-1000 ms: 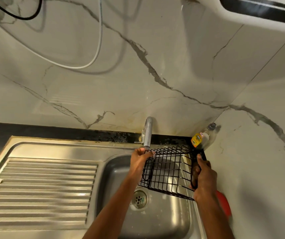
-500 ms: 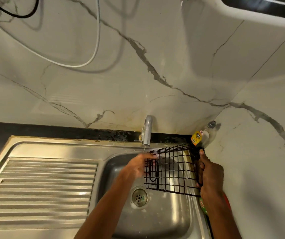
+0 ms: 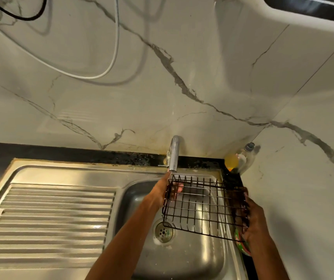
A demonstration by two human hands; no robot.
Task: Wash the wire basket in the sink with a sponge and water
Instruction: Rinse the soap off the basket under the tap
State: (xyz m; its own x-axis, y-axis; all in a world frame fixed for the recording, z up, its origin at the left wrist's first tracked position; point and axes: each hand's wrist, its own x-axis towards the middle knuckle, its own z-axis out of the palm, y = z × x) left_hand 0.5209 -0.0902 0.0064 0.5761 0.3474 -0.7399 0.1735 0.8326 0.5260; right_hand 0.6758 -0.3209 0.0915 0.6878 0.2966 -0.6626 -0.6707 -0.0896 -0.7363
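A black wire basket [image 3: 204,207] hangs over the steel sink bowl [image 3: 182,259], just under the tap [image 3: 173,154]. My left hand [image 3: 162,190] grips the basket's left end, fingers through the wires. At the basket's right end my right hand [image 3: 253,219] holds the side wall. The basket lies nearly flat, its open side up. I see no sponge and no running water.
The drain [image 3: 163,232] sits below the basket's left corner. A ribbed draining board [image 3: 51,219] fills the left. A soap bottle [image 3: 241,158] stands in the back right corner. A green and red item [image 3: 243,245] lies on the right rim. Marble walls close in behind and right.
The basket has turned from tilted on edge to nearly flat and shifted slightly right. Both hands kept their hold and moved with it.
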